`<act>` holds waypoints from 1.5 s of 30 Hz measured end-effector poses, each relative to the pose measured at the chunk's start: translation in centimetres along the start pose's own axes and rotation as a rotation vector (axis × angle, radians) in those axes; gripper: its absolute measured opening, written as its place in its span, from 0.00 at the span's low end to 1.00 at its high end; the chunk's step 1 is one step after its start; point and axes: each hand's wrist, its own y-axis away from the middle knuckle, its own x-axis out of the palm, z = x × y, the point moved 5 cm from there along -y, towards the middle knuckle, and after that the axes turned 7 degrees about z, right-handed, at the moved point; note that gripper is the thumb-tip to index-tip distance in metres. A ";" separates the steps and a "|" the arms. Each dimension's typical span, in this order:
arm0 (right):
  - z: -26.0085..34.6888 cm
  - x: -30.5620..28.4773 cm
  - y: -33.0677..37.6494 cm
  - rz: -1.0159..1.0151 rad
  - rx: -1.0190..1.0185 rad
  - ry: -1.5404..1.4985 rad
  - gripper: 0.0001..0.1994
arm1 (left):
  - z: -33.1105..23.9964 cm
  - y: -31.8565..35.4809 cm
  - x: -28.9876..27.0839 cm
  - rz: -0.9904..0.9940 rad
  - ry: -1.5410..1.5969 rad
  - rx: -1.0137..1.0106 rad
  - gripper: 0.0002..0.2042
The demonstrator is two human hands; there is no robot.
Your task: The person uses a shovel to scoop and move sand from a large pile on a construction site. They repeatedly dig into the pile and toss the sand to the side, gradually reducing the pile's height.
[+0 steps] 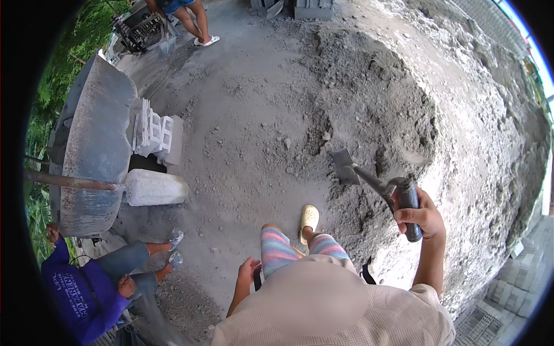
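My right hand (424, 214) is wrapped round the dark end grip of a shovel (369, 177). Its shaft slants down to the far left, and the grey metal blade (344, 167) rests at the lower edge of a heap of grey sand and gravel (375, 98). Beside my left thigh hangs my left hand (249, 269), its fingers curled in with nothing seen in them, close to a black strap (257, 278). A pale yellow clog (309, 219) is on one of my feet, just short of the blade.
At the left stands a large rusty metal hopper (95, 144) beside a whitish block (156, 187) and stacked hollow blocks (154, 131). A person in purple (86, 294) sits at the lower left. Another person's legs (193, 20) show at the far back. Paving blocks (513, 288) lie at the right.
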 end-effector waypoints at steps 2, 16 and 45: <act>-0.5 -1.4 2.3 -0.053 -0.067 0.035 0.19 | 3.9 0.1 -1.0 0.083 -0.157 0.058 0.15; -7.8 -7.5 36.0 -0.155 -0.461 0.040 0.28 | 24.3 7.3 7.9 0.221 0.086 0.331 0.16; -30.1 -52.4 67.8 0.545 -0.532 0.340 0.17 | 69.2 18.1 36.5 0.407 0.866 0.211 0.17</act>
